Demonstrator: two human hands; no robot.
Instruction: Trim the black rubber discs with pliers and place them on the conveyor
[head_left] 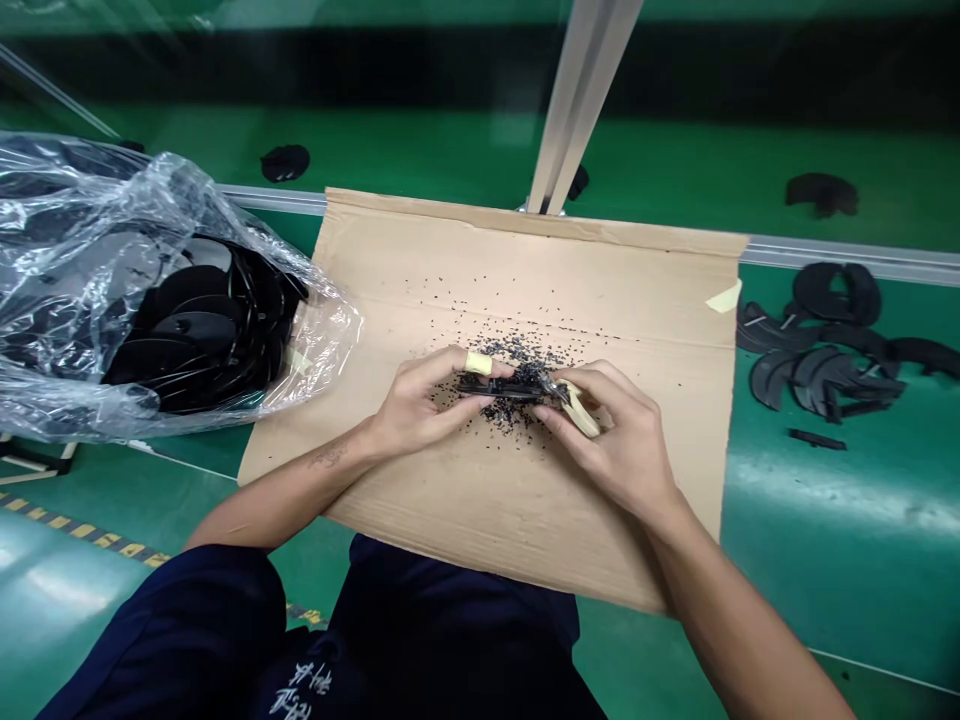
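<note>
My left hand (431, 400), with a strip of yellow tape round one finger, pinches a thin black plastic part (499, 388), seen edge-on. In my right hand (619, 430) is a pair of cutting pliers (579, 408) with pale yellowish handles. The metal jaws of the pliers meet the right end of the black part; whether they are closed on it is too small to tell. Both hands are over a sheet of cardboard (465, 510). Many tiny black bits (517, 350) lie scattered on the cardboard below and around the hands.
A clear plastic bag (172, 190) full of curved black parts (202, 320) lies open on the left. More curved black parts (825, 370) are piled on the green surface at right. Behind the cardboard stands a metal post (577, 110) on a rail, beside a reflecting pane.
</note>
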